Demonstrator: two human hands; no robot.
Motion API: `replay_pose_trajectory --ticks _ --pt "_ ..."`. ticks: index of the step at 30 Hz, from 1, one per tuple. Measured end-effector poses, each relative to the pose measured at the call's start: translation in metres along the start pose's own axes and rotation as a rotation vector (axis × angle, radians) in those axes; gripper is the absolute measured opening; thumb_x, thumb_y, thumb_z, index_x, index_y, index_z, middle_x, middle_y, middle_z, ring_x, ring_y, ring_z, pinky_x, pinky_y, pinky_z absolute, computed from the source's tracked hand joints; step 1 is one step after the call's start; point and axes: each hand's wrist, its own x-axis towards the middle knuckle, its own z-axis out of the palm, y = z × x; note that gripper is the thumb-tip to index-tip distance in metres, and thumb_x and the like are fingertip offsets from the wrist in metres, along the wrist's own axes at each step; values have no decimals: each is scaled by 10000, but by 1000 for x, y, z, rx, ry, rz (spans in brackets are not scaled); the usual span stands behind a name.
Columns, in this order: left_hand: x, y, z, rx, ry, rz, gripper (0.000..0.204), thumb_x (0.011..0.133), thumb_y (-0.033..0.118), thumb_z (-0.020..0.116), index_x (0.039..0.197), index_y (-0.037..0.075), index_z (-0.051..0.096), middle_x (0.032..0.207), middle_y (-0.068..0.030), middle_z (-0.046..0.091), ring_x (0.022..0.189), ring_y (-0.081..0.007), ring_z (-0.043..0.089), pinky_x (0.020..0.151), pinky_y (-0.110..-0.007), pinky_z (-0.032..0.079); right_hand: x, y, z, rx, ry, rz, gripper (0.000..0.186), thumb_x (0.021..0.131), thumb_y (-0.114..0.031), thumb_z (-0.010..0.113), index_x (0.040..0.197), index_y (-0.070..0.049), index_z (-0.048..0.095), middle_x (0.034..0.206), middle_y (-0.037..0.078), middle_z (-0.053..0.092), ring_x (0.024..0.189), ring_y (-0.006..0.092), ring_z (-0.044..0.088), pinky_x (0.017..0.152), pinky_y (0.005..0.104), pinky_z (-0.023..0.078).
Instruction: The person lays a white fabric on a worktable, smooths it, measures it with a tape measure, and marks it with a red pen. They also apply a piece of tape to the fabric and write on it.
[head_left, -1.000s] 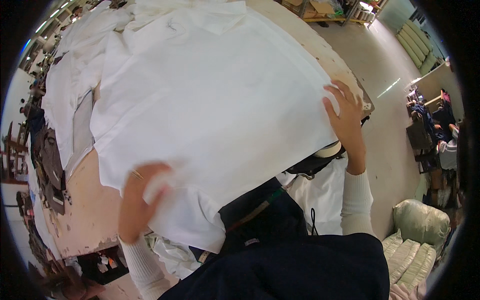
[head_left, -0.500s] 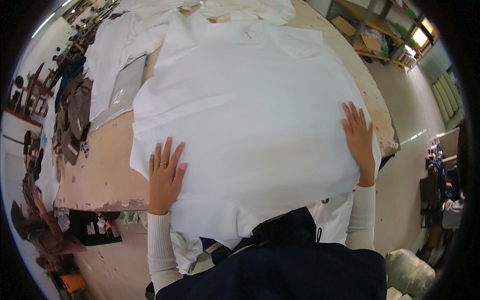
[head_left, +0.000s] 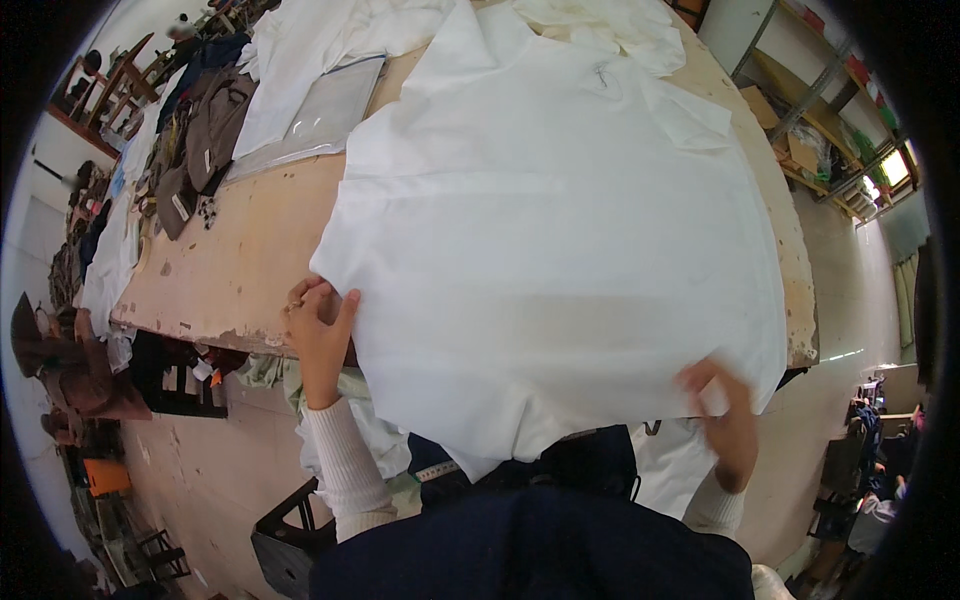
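Note:
A white shirt [head_left: 560,220] lies spread over the wooden table, its lower edge hanging over the near side toward me. A small dark mark shows near its far end, and faint creases cross it. My left hand [head_left: 322,325] is at the shirt's left edge by the table's front corner; its fingers are bent, with a gap to the thumb, which is beside the cloth. Over the shirt's near right part, my right hand [head_left: 722,410] is smeared by motion, so its finger pose and any contact with the cloth are unclear.
Brown garments [head_left: 212,130] and a clear plastic bag [head_left: 325,110] lie on the table [head_left: 250,235] to the left. More white cloth [head_left: 620,30] covers the far end. A black crate [head_left: 285,540] stands on the floor at lower left; metal shelving [head_left: 810,95] is at far right.
My left hand has lifted from lying flat to bent fingers at the shirt's edge. My right hand has moved toward me from the right side. The view has shifted.

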Motion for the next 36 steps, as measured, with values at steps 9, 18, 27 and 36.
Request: replay_pose_trajectory --ticks 9,18,27,36 --pt "2 38 -7 108 -28 -135 314 834 323 671 998 111 508 649 19 539 538 -122 465 846 -374 257 -87 145 117 -581 -397 100 231 796 -94 561 986 35 539 959 234 590 913 384 588 774 437 496" --pt "-1 95 -28 -423 85 232 95 874 92 565 937 22 553 800 -60 573 716 -163 509 695 -279 381 -101 170 133 -452 -217 113 268 809 -77 559 1053 18 506 1019 209 541 858 391 602 698 455 525" --pt "-68 199 4 -1027 -948 738 231 937 154 503 1128 43 570 1108 -130 604 965 -257 586 858 -355 439 -73 91 81 -89 -245 22 197 792 -67 626 988 -58 633 997 174 600 833 347 630 712 390 527" --pt "-55 250 -20 -812 -1973 824 276 939 226 528 1113 18 576 991 -109 648 844 -203 633 768 -327 470 -104 12 -77 866 148 -728 124 772 -58 587 650 -72 574 689 15 568 652 112 573 627 276 431"
